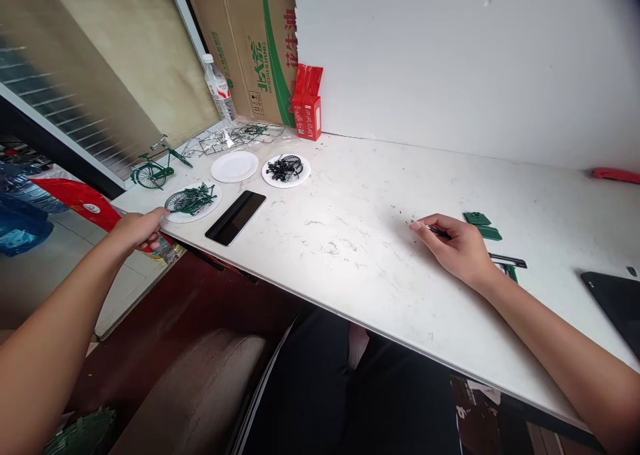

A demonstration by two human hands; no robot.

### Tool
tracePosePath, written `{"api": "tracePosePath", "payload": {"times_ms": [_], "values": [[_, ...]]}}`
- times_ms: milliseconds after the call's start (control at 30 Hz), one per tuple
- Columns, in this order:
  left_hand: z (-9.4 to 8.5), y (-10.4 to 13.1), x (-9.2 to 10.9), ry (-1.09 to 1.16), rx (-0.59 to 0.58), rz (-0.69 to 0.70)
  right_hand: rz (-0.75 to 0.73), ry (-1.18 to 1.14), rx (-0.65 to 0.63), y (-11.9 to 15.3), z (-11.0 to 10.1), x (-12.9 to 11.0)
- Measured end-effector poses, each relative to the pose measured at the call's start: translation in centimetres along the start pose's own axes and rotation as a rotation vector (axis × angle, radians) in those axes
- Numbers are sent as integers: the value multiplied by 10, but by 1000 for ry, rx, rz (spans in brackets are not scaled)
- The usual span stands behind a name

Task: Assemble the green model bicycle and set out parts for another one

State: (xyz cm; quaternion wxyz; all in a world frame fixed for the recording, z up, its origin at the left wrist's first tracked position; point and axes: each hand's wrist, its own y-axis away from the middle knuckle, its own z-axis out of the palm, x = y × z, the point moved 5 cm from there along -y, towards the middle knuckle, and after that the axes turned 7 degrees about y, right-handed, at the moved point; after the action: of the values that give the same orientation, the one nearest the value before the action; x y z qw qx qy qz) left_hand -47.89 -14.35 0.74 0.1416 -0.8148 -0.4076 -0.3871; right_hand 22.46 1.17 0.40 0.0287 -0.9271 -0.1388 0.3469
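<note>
My left hand (143, 228) grips the rim of the paper plate of green parts (193, 200) at the table's left edge, thumb on top and fingers curled below. My right hand (453, 245) rests on the white table, its fingers closed around a thin dark tool (440, 232). Small dark scraps lie just left of its fingertips. Behind that hand are flat green pieces (483, 225), and a black strip (509, 261) sticks out past the wrist. A second plate (286, 170) holds black parts; the white plate (234, 166) beside it bears nothing.
A black phone (235, 218) lies near the front edge. A green model bicycle (159, 165) stands at the back left, near part frames (240, 136) and a plastic bottle (220, 90). A carton (250, 48) and red box (307, 112) stand behind. A black device (615, 305) sits far right.
</note>
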Motion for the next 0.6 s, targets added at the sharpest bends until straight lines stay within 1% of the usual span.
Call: {"api": "tracePosePath", "payload": {"times_ms": [33, 67, 133, 333, 400, 500, 600], "values": [[1, 6, -7, -62, 5, -129, 0, 8, 6, 0, 0, 1], [2, 12, -12, -94, 4, -217, -1, 14, 11, 0, 0, 1], [6, 21, -16, -92, -27, -318, -4, 21, 11, 1, 1, 2], [19, 33, -23, 21, -195, -399, -5, 9, -14, 2, 1, -1], [23, 35, -26, 64, -229, -416, 9, 4, -19, 2, 1, -1], [25, 39, -29, 151, -233, -446, 4, -2, -22, 3, 1, -2], [20, 44, -30, 233, -179, -445, -16, -3, -26, 3, 1, -5]]}}
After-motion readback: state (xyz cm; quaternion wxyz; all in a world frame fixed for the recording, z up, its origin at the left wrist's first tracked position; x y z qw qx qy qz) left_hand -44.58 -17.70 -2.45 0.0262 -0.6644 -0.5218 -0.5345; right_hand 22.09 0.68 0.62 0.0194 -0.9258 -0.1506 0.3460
